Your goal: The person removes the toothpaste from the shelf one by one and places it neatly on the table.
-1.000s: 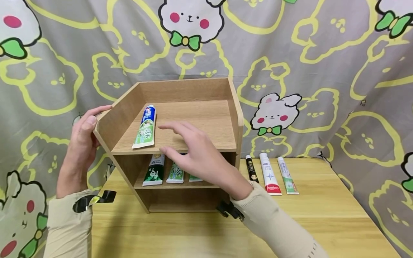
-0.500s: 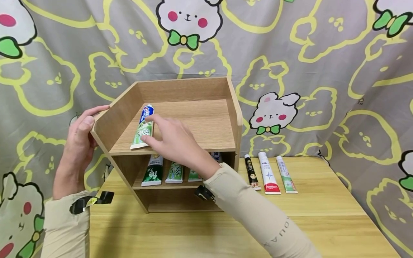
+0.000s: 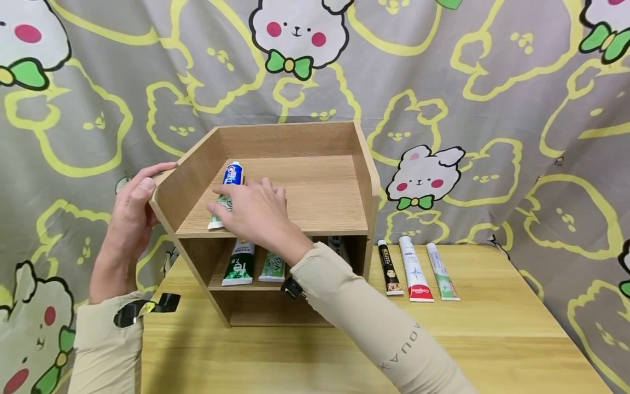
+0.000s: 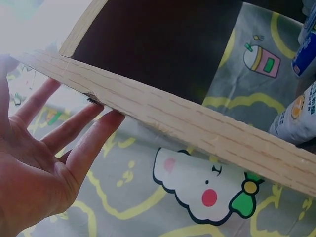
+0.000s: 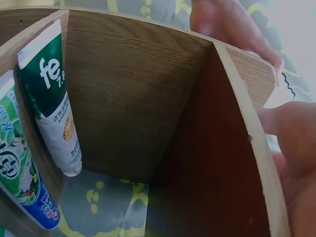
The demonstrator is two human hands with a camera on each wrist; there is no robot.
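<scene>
A wooden shelf unit point(image 3: 322, 175) stands on the table point(image 3: 236, 358), and a blue-and-green toothpaste tube point(image 3: 233, 174) lies on its top tier, close to the left wall, with the blue end toward the back wall. The right hand point(image 3: 258, 210) is over this tube, above the front left part of the shelf unit, its thumb and index finger reaching across the tube's green part; since the hand covers much of it, I cannot tell whether the fingers grasp the tube or merely touch it. The left hand point(image 3: 130, 205) rests against the outside of the shelf unit's left wall, fingers extended and touching the wood, thumb by the front edge. In the shelf unit's middle compartment, a dark green tube point(image 3: 239, 264) lies nearest the left wall, with a light green tube point(image 3: 272, 266) just beside it. On the table to the right of the shelf unit, three tubes lie apart in a row: a slim black tube point(image 3: 389, 268) nearest to it, then a white-and-red Colgate tube point(image 3: 415, 268), then a white-and-green tube point(image 3: 443, 273) farthest out. Behind the shelf unit hangs a grey curtain point(image 3: 492, 60) with yellow outlines and white cartoon animals.
</scene>
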